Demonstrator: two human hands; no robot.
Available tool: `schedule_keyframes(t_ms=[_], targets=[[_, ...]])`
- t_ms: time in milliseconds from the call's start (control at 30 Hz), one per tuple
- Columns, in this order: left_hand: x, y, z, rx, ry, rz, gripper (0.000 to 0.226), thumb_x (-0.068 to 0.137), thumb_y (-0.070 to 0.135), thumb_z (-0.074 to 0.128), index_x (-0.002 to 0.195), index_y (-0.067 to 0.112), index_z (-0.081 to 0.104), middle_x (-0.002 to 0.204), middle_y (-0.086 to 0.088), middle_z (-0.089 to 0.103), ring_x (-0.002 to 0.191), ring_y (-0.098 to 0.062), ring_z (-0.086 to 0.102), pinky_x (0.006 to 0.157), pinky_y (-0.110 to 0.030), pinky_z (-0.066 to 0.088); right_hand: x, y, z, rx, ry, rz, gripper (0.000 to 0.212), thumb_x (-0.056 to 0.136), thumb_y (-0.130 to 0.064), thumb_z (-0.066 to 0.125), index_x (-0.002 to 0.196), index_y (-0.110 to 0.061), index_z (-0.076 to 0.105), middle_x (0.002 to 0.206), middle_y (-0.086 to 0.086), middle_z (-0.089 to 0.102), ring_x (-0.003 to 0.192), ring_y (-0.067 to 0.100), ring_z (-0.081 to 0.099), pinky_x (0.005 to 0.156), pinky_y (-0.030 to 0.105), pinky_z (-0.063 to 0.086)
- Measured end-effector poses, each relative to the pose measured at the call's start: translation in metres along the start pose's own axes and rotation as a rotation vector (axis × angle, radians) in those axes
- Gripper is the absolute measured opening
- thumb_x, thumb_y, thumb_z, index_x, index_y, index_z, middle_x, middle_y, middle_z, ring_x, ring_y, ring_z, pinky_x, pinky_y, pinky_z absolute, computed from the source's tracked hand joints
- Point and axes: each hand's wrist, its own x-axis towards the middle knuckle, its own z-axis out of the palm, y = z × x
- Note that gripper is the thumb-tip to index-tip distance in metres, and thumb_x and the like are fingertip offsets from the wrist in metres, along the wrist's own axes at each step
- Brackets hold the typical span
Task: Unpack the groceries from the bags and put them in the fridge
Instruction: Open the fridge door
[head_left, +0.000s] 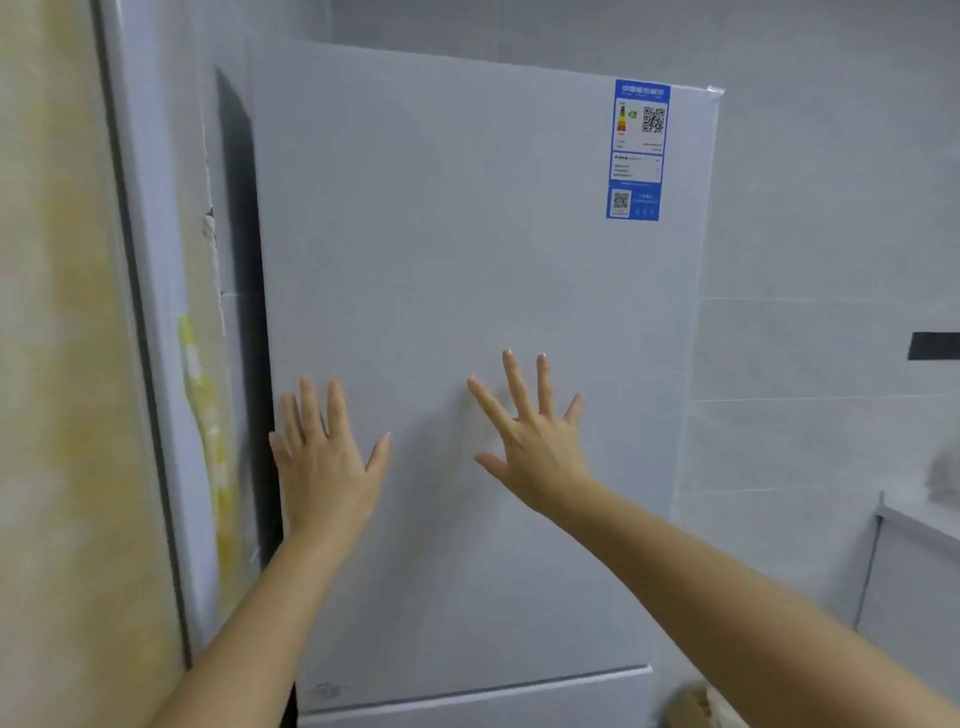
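Facing the fridge (467, 312), shut, straight ahead of both grips. Left grip (324, 462) wide and flat, holding nothing, laid by the fridge's left edge. Right grip (535, 441) near it at about the same height, fingers (511, 384) splayed, holding nothing either; touching the fridge or just short of it, cannot tell. Up and right of the right grip, a blue label (638, 150). Far right, lower, a worktop (919, 514).

Both arms reach forward, left hand (324, 457) and right hand (535, 441) flat, fingers spread.
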Motion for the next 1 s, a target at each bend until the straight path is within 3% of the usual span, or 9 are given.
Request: schedule_keyframes(t_ms=[133,267,333,400,467,567,767,867,1000], targets=[[0.012,-0.013,0.002,-0.070,0.028,-0.077,0.088,0.090,0.042,0.059,0.153,0.005,0.010,0.160,-0.018,0.006,0.145,-0.038,0.010,0.115,-0.052,0.022,0.024,-0.006,0.010,-0.037,0.128,-0.018,0.097,0.080,-0.067,0.057,0.151,-0.037,-0.002,0.160,0.006,-0.016,0.145,0.046,-0.009,0.096,0.081,0.023],[0.023,-0.022,0.006,-0.273,0.095,-0.158,0.095,0.087,0.037,0.066,0.153,0.005,0.005,0.158,-0.021,0.013,0.142,-0.039,0.021,0.113,-0.048,0.025,0.035,-0.001,0.026,-0.066,0.162,-0.014,0.098,0.077,-0.070,0.057,0.151,-0.035,0.004,0.160,0.009,-0.008,0.144,0.047,-0.007,0.095,0.084,0.015],[0.029,-0.028,0.010,-0.419,0.068,-0.298,0.095,0.085,0.039,0.069,0.152,0.007,0.010,0.153,-0.019,0.026,0.137,-0.036,0.031,0.108,-0.047,0.033,0.039,0.002,0.032,-0.091,0.150,-0.024,0.096,0.079,-0.072,0.051,0.151,-0.034,0.000,0.160,0.011,-0.013,0.143,0.048,-0.013,0.096,0.084,0.007],[0.030,-0.036,0.016,-0.525,0.025,-0.447,0.088,0.080,0.045,0.071,0.144,0.004,0.026,0.142,-0.020,0.040,0.126,-0.038,0.045,0.100,-0.046,0.042,0.041,0.004,0.037,-0.098,0.149,-0.045,0.093,0.082,-0.075,0.041,0.150,-0.034,-0.008,0.157,0.010,-0.024,0.140,0.046,-0.026,0.096,0.083,-0.005],[0.029,-0.042,0.019,-0.546,-0.009,-0.527,0.080,0.077,0.052,0.072,0.130,0.001,0.040,0.131,-0.019,0.049,0.114,-0.038,0.052,0.089,-0.043,0.047,0.043,0.006,0.040,-0.080,0.145,-0.047,0.090,0.082,-0.076,0.030,0.151,-0.034,-0.010,0.155,0.010,-0.029,0.138,0.044,-0.033,0.096,0.082,-0.010],[0.025,-0.043,0.018,-0.505,-0.016,-0.573,0.076,0.079,0.053,0.070,0.125,-0.002,0.045,0.125,-0.019,0.051,0.110,-0.038,0.054,0.079,-0.038,0.043,0.045,0.007,0.043,-0.050,0.115,-0.047,0.086,0.083,-0.077,0.018,0.151,-0.035,-0.012,0.155,0.008,-0.033,0.138,0.042,-0.034,0.098,0.079,-0.014],[0.022,-0.042,0.013,-0.460,-0.042,-0.593,0.070,0.084,0.049,0.067,0.124,-0.004,0.047,0.125,-0.022,0.052,0.113,-0.040,0.052,0.081,-0.038,0.039,0.044,0.006,0.036,-0.030,0.038,-0.076,0.083,0.087,-0.076,0.019,0.139,-0.038,-0.035,0.146,0.005,-0.049,0.126,0.040,-0.050,0.095,0.078,-0.022],[0.021,-0.042,0.012,-0.466,-0.066,-0.605,0.070,0.084,0.050,0.065,0.124,-0.004,0.047,0.125,-0.023,0.052,0.112,-0.041,0.052,0.084,-0.041,0.041,0.042,0.005,0.028,-0.027,-0.027,-0.086,0.083,0.090,-0.075,0.018,0.133,-0.036,-0.040,0.132,0.005,-0.061,0.123,0.042,-0.052,0.094,0.078,-0.022],[0.019,-0.042,0.012,-0.462,-0.094,-0.623,0.068,0.087,0.049,0.062,0.125,-0.004,0.046,0.126,-0.023,0.053,0.113,-0.040,0.052,0.081,-0.039,0.039,0.042,0.004,0.026,-0.028,-0.057,-0.093,0.083,0.091,-0.073,0.018,0.131,-0.034,-0.043,0.130,0.007,-0.062,0.120,0.042,-0.054,0.095,0.079,-0.021]])
